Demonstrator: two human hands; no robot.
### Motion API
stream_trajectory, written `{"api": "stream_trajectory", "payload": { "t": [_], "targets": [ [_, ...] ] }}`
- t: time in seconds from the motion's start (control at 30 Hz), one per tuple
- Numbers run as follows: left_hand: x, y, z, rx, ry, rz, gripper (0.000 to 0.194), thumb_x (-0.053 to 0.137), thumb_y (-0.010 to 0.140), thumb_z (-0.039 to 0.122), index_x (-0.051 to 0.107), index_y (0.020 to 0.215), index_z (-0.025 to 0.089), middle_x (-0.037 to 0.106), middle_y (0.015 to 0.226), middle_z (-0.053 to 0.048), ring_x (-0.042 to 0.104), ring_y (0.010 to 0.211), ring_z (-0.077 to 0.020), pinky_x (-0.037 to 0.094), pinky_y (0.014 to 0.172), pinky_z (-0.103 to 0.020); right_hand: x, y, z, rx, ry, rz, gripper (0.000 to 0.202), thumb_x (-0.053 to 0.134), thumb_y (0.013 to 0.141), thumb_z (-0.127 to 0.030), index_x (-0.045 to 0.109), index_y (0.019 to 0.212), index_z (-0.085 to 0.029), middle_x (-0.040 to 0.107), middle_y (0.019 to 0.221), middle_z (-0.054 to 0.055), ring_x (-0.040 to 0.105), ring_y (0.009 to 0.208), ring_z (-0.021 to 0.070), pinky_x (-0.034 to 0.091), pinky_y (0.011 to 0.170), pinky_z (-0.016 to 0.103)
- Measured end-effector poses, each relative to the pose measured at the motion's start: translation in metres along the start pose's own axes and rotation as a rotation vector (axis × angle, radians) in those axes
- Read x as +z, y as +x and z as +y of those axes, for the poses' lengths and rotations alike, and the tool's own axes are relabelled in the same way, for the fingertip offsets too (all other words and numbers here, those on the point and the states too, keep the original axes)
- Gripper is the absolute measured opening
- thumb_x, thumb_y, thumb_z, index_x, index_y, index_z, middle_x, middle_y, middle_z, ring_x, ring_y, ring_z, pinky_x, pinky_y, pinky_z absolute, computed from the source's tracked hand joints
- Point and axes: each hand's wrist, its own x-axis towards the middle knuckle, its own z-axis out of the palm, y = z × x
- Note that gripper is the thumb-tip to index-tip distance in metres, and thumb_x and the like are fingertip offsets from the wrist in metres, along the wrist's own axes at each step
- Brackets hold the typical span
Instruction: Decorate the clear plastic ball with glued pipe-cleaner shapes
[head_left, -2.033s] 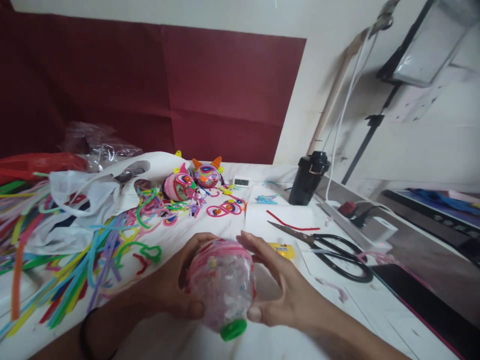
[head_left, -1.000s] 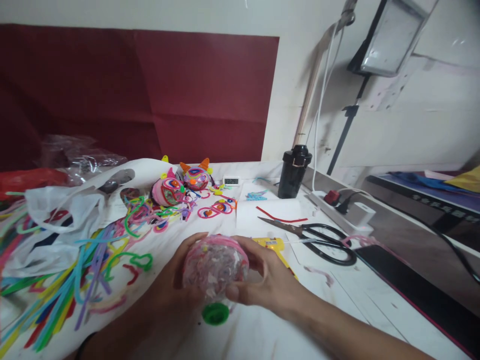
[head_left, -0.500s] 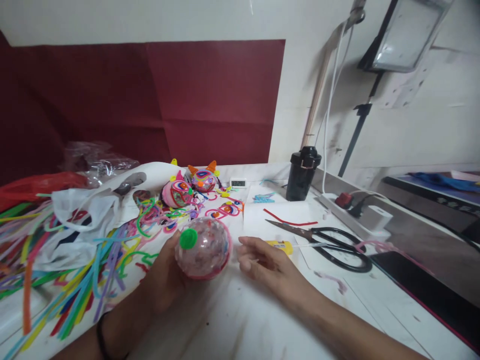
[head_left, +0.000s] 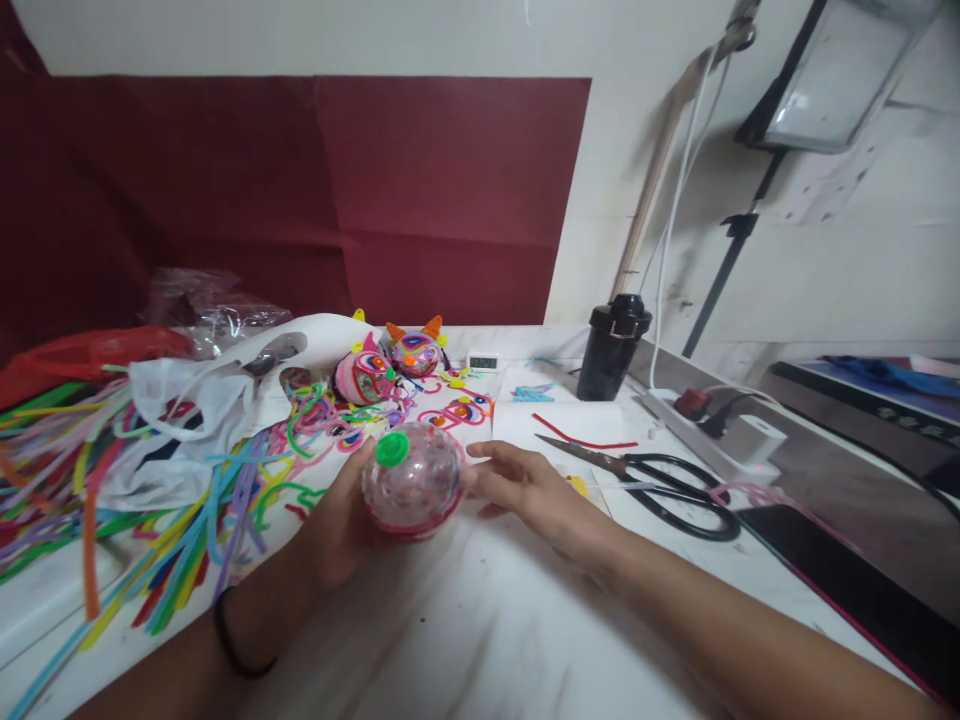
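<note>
A clear round ball with a green cap and a pink rim low around it is held over the white table. My left hand grips its left side, and a black band circles that wrist. My right hand is at the ball's right side, fingers apart, the fingertips at or very near its surface. Behind the ball stand two decorated balls, one pink and one with orange horns. Black-handled scissors lie to the right of my right hand, beside a partly hidden yellow-handled tool.
Many coloured pipe cleaners and a white mask cover the left side. A red pipe cleaner, black bottle, small digital clock, power strip and black phone are behind and right.
My right hand has come closer to the ball, and its fingertips now reach the ball's right edge. The ball has tilted slightly in my left hand. The whole view has shifted a little.
</note>
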Motion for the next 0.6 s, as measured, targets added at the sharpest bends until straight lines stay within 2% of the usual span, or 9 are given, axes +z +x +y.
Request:
{"api": "stream_trajectory", "payload": {
  "t": [0.17, 0.3, 0.47, 0.6],
  "targets": [
    [0.000, 0.000, -0.002, 0.017, 0.022, 0.049, 0.043, 0.049, 0.093, 0.050, 0.069, 0.113, 0.016, 0.078, 0.098, -0.008, 0.073, 0.082, -0.0252, 0.059, 0.067, -0.034, 0.016, 0.017, -0.001, 0.074, 0.089, -0.093, 0.061, 0.076, 0.068, -0.060, 0.065, 0.110, -0.017, 0.071, 0.099, 0.010, 0.069, 0.089, 0.0253, 0.058, 0.069, 0.036],
    [-0.001, 0.003, -0.004, 0.050, 0.090, 0.071, 0.047, 0.054, 0.090, 0.052, 0.065, 0.119, 0.017, 0.077, 0.101, -0.008, 0.072, 0.089, -0.0261, 0.057, 0.072, -0.033, 0.021, 0.017, 0.002, 0.017, 0.155, -0.158, 0.057, 0.079, 0.069, -0.052, 0.066, 0.111, -0.017, 0.072, 0.101, 0.010, 0.068, 0.094, 0.0252, 0.056, 0.077, 0.036],
    [-0.010, 0.006, -0.009, 0.177, 0.188, 0.015, 0.052, 0.064, 0.083, 0.054, 0.066, 0.118, 0.016, 0.075, 0.108, -0.010, 0.066, 0.107, -0.0291, 0.053, 0.084, -0.034, 0.019, 0.010, 0.003, -0.057, 0.205, -0.167, 0.057, 0.084, 0.064, -0.044, 0.067, 0.111, -0.017, 0.073, 0.100, 0.009, 0.068, 0.093, 0.0255, 0.052, 0.084, 0.038],
    [-0.006, 0.002, -0.008, 0.245, 0.252, 0.033, 0.052, 0.068, 0.078, 0.054, 0.064, 0.119, 0.022, 0.073, 0.114, -0.006, 0.061, 0.116, -0.0303, 0.051, 0.082, -0.033, 0.017, 0.006, 0.004, -0.106, 0.211, -0.182, 0.053, 0.083, 0.067, -0.039, 0.067, 0.114, -0.019, 0.071, 0.110, 0.009, 0.064, 0.104, 0.0269, 0.048, 0.092, 0.041]
  ]
}}
